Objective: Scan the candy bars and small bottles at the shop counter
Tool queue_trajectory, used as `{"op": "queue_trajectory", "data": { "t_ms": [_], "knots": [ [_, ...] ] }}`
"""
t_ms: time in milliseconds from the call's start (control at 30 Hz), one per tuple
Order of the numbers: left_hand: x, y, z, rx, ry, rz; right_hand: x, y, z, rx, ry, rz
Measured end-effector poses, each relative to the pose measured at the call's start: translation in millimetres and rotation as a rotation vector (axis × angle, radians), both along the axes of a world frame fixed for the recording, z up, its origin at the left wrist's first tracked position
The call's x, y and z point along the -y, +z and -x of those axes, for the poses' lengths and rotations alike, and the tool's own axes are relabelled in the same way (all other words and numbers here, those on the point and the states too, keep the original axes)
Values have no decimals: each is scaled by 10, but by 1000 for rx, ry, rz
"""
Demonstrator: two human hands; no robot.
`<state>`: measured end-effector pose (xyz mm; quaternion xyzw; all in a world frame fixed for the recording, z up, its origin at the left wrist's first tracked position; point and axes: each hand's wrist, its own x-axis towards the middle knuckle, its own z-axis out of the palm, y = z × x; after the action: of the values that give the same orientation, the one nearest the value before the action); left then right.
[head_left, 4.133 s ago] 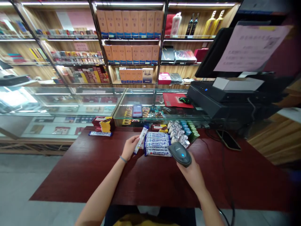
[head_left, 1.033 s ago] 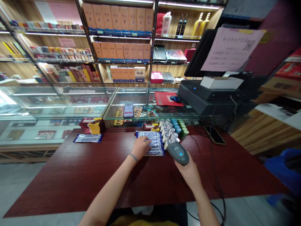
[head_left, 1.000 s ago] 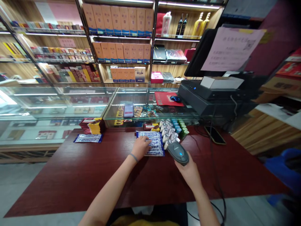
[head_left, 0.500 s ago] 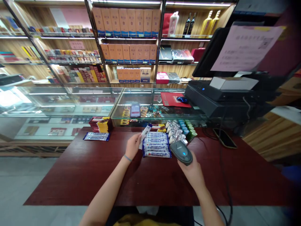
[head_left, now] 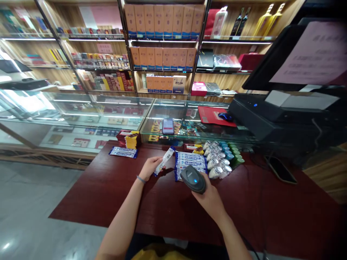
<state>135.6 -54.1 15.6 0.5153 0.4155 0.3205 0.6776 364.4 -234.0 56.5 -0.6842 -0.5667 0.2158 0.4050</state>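
My left hand [head_left: 150, 168] grips a slim blue-and-white snack packet [head_left: 164, 161], tilted, with its barcode side facing up. My right hand [head_left: 210, 198] is wrapped round the handle of a dark grey barcode scanner [head_left: 193, 178] with a lit blue light. The scanner's head hangs over the lower part of a row of matching packets [head_left: 189, 159] and hides some of them. Another such packet [head_left: 123, 152] lies alone at the left, in front of a stack of red and yellow boxes [head_left: 128, 139].
Right of the packets stand several cans [head_left: 217, 159] in silver, blue and green groups. A dark phone [head_left: 282, 169] lies near the table's right side. Behind are a glass counter [head_left: 179, 104] with another phone [head_left: 167, 126], a red mat [head_left: 214, 116] and a monitor [head_left: 265, 61].
My left hand has drawn the packet leftward, away from the row. My right hand has brought the scanner left, over the row's lower part. The view has turned a little left.
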Motion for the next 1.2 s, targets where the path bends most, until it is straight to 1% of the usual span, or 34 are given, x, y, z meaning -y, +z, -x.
{"op": "queue_trajectory", "data": {
  "t_ms": [100,200,400,500,600,667,733,833,900,967,1033,1133,1200],
  "knots": [
    [-1,-17,-13,-42,7,-22,-25,-30,62,39,60,-36],
    [5,-12,-26,-78,13,-40,-30,-41,74,44,47,-38],
    [-14,-44,-9,-7,-14,-18,-20,-4,59,-4,16,12],
    [-36,-67,-16,53,-1,-47,-16,-20,43,5,10,12],
    [-54,-19,-18,27,16,-155,-16,-63,17,32,11,22],
    [-61,72,13,-38,23,-279,-20,-88,4,50,9,30],
    [-60,191,93,-137,38,-437,-23,-102,0,62,-6,23],
    [-45,335,335,-406,64,-676,-29,-103,2,60,-19,17],
    [-34,356,572,-636,83,-793,-36,-102,-4,61,-9,23],
    [-35,312,846,-834,104,-843,-47,-105,-16,72,-6,28],
    [-56,233,1132,-990,92,-874,-58,-108,-26,77,-8,38],
    [-132,127,1543,-1129,51,-960,-62,-104,-26,73,-27,57],
    [-206,92,1785,-1174,16,-1004,-58,-96,-15,72,-45,58]
  ]
}}
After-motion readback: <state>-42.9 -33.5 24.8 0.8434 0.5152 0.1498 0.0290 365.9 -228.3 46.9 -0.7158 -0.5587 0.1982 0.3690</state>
